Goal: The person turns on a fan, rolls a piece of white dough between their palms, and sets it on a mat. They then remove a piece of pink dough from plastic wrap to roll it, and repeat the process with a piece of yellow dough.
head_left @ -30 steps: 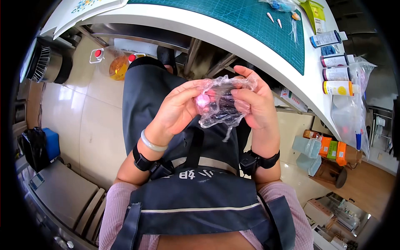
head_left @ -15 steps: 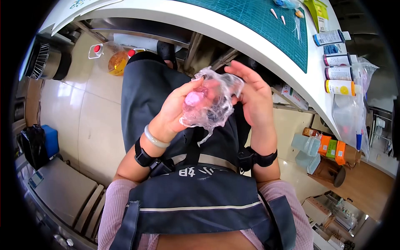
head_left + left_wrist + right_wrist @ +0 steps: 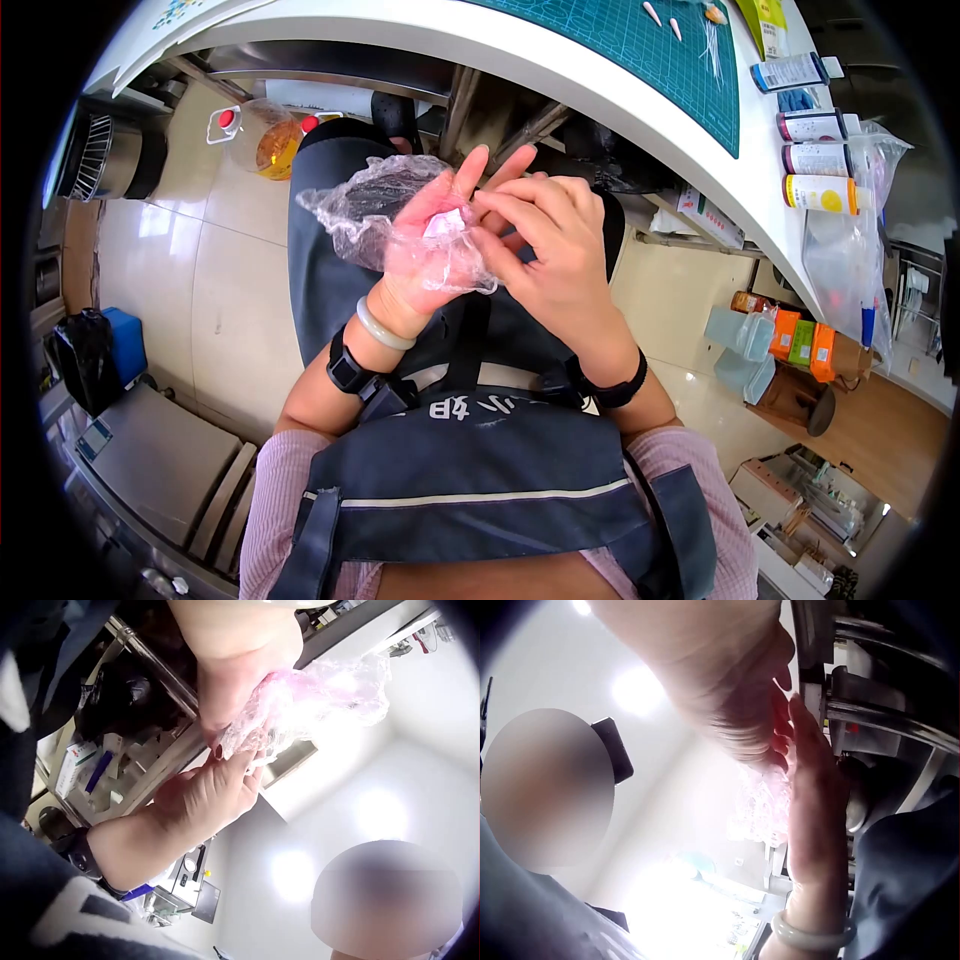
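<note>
Over the lap in the head view, my left hand [image 3: 420, 250] is palm up with its fingers extended. Clear crinkled plastic wrap [image 3: 365, 205] lies across it and hangs out past the side away from the other hand. A small pale pink lump [image 3: 445, 224] rests in the palm amid the wrap. My right hand [image 3: 550, 235] comes in from the other side, fingers bent, thumb and forefinger pinching the wrap's edge beside the lump. In the left wrist view the wrap [image 3: 322, 701] spreads out glossy from between both hands.
Ahead stands a white table [image 3: 420, 40] with a green cutting mat [image 3: 640, 60]. Several small bottles [image 3: 815, 158] line its right side by a clear plastic bag [image 3: 840, 260]. On the floor at left is a jug of yellow liquid [image 3: 275, 145].
The wrap, first stretched between both hands, moved left with the left hand, which turned palm up. The right hand let go, then came across to the lump and pinched the wrap's edge.
</note>
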`<state>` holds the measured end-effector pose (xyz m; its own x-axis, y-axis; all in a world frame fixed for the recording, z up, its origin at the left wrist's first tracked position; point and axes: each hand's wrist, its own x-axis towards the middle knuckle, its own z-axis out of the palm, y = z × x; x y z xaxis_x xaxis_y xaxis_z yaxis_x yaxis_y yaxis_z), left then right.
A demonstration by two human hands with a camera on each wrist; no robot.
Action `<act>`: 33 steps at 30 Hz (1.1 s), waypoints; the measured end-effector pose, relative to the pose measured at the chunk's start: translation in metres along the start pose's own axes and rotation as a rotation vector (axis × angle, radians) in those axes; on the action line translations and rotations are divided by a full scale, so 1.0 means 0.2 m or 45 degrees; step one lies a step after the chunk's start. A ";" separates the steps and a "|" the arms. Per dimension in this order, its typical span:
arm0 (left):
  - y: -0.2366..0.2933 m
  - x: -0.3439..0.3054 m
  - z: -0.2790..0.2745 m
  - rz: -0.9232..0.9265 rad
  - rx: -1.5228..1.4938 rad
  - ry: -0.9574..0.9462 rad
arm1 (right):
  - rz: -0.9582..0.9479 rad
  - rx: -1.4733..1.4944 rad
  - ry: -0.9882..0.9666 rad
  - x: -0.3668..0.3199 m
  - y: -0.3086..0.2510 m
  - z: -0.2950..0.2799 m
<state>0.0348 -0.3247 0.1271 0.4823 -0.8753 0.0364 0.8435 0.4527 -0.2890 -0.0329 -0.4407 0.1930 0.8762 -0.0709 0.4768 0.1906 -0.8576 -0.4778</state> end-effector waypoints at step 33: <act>0.11 -0.13 -0.03 0.231 1.439 -0.148 | 0.986 1.159 -0.135 -0.02 0.19 -0.04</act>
<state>0.0405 -0.2933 0.1138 0.5875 -0.7874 0.1869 0.4615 0.5157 0.7218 -0.0325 -0.4767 0.1783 0.9204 -0.3297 -0.2102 -0.1975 0.0721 -0.9777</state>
